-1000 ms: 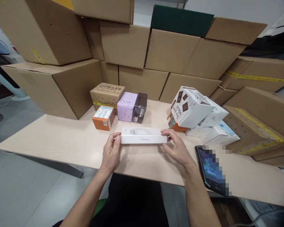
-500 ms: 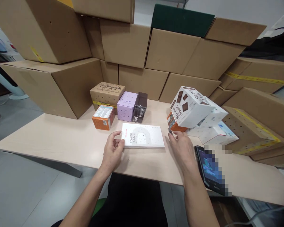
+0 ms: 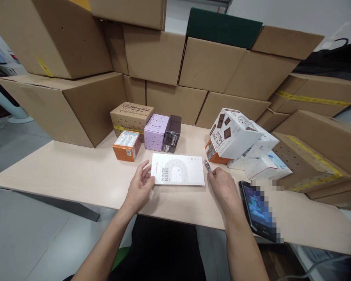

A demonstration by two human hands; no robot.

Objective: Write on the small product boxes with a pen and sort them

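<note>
A white power bank box [image 3: 179, 169] lies in front of me on the table, printed side up. Its left end is between the thumb and fingers of my left hand [image 3: 140, 187]. To the right of the box, my right hand [image 3: 224, 187] is closed round a slim silver and dark pen-like tool [image 3: 207, 166]. The tool's tip points up and left, close to the box's right edge; its exact kind is too small to tell.
Behind the box stand an orange box [image 3: 126, 146], a purple box [image 3: 156, 132], a black box [image 3: 172, 134] and a brown carton [image 3: 131, 117]. White boxes [image 3: 235, 134] are piled at right, near a phone-like device [image 3: 259, 210]. Large cartons [image 3: 163, 103] wall the back.
My right hand has turned, and more of the pen-like tool shows beyond its fingers. My left hand keeps its hold on the power bank box, which has shifted slightly.
</note>
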